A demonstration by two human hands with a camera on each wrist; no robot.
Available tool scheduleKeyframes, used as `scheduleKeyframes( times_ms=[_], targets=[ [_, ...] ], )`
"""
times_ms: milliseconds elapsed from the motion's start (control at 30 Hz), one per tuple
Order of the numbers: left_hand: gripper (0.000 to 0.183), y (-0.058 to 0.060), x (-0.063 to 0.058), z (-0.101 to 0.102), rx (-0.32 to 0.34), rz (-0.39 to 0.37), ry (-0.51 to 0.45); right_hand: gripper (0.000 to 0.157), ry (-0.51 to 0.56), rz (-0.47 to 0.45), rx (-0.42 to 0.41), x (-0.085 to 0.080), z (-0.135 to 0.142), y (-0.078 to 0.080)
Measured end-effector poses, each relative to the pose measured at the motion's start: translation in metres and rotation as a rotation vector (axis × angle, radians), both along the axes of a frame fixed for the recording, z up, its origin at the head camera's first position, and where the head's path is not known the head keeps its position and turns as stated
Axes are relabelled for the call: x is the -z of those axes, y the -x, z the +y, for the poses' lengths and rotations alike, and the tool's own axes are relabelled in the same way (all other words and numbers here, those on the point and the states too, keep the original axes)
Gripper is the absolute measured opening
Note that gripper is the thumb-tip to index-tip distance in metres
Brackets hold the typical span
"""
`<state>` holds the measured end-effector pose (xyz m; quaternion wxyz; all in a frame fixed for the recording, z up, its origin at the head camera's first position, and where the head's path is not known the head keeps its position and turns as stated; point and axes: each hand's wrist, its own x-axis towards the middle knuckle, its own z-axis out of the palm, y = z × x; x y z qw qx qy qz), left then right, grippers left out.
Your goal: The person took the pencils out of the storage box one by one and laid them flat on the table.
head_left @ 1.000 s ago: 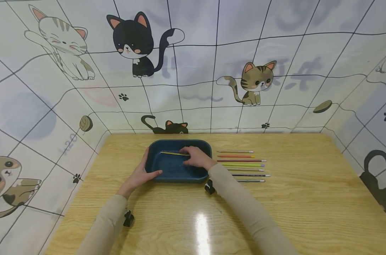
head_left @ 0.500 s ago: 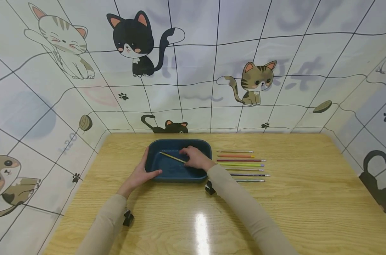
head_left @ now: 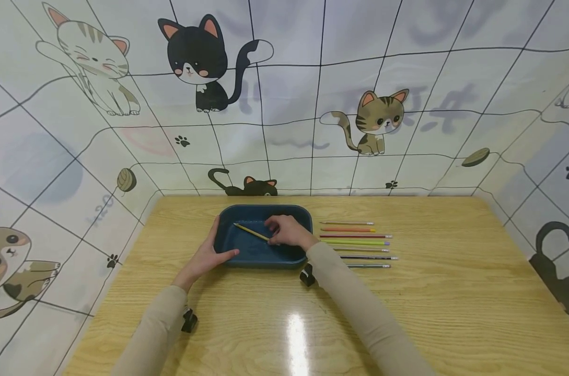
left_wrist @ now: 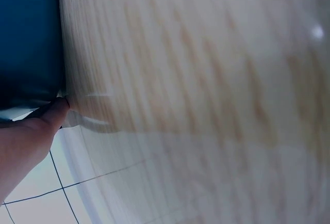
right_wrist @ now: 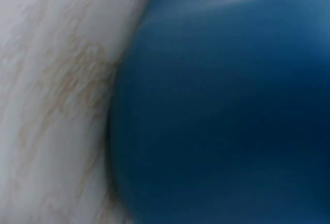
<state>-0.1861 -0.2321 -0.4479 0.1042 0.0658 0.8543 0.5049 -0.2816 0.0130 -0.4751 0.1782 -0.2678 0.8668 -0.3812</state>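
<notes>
A dark blue rectangular tray (head_left: 246, 261) sits toward the back of the table. My left hand (head_left: 208, 257) grips its left end, fingers along the outer side wall and thumb over the near rim. In the left wrist view that hand (left_wrist: 31, 139) shows at the tray's wall (left_wrist: 28, 38). Inside the tray, a yellowish pencil (head_left: 250, 231) lies slanted, its tip toward the back left. My right hand (head_left: 289, 232) reaches in over the right side and pinches the pencil's near right end, which the fingers partly hide. The right wrist view holds only the tray's outer wall (right_wrist: 216, 105) and tabletop.
Right of the tray, several pencils lie in roughly parallel rows, among them an orange one (head_left: 347, 230), a lime green one (head_left: 359, 243) and a dark one (head_left: 371, 258). My right sleeve (head_left: 359, 303) covers some of their left ends. A cat-print wall (head_left: 293, 141) stands behind the table (head_left: 453, 271).
The pencil in the tray has turned from nearly level to slanted, its right end coming nearer to me with my right fingers. The left hand and the tray stay put.
</notes>
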Motion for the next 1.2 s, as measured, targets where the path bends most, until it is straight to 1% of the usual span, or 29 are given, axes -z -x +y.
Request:
scheduleKeyframes(
  times_ms=[100, 267, 467, 567, 700, 767, 867, 933, 1067, 1167, 1200],
  targets=[
    [0.105, 0.001, 0.000, 0.000, -0.001, 0.008, -0.006, 0.046, 0.032, -0.049, -0.003, 0.001, 0.001, 0.001],
    [0.105, 0.001, -0.001, 0.001, 0.002, 0.013, -0.010, 0.037, 0.064, -0.135, -0.033, 0.000, 0.003, 0.002],
    [0.105, 0.003, 0.002, 0.001, 0.007, 0.015, 0.008, 0.028, 0.066, -0.184, -0.074, 0.000, 0.005, 0.004],
    [0.107, 0.008, 0.013, -0.002, 0.002, 0.019, 0.001, 0.027, 0.082, -0.191, -0.080, 0.000, 0.005, 0.005],
    [0.110, 0.016, 0.032, -0.009, -0.010, 0.032, 0.010, 0.025, 0.106, -0.168, -0.083, -0.002, 0.006, 0.005],
    [0.111, 0.018, 0.036, -0.011, -0.013, 0.042, 0.018, 0.024, 0.124, -0.160, -0.074, -0.004, 0.007, 0.004],
    [0.111, 0.018, 0.038, -0.012, -0.017, 0.044, 0.024, 0.025, 0.153, -0.160, -0.060, -0.007, 0.008, 0.003],
    [0.111, 0.016, 0.036, -0.011, -0.018, 0.037, 0.018, 0.025, 0.179, -0.168, -0.055, -0.010, 0.009, 0.002],
    [0.109, 0.008, 0.017, -0.005, -0.008, 0.027, 0.003, 0.026, 0.240, -0.186, -0.047, -0.014, 0.011, -0.002],
    [0.107, 0.002, 0.004, -0.001, -0.003, 0.019, 0.004, 0.026, 0.265, -0.192, -0.033, -0.018, 0.014, -0.005],
    [0.106, 0.001, 0.002, 0.000, -0.005, 0.015, 0.009, 0.027, 0.268, -0.190, -0.029, -0.019, 0.015, -0.006]
  ],
)
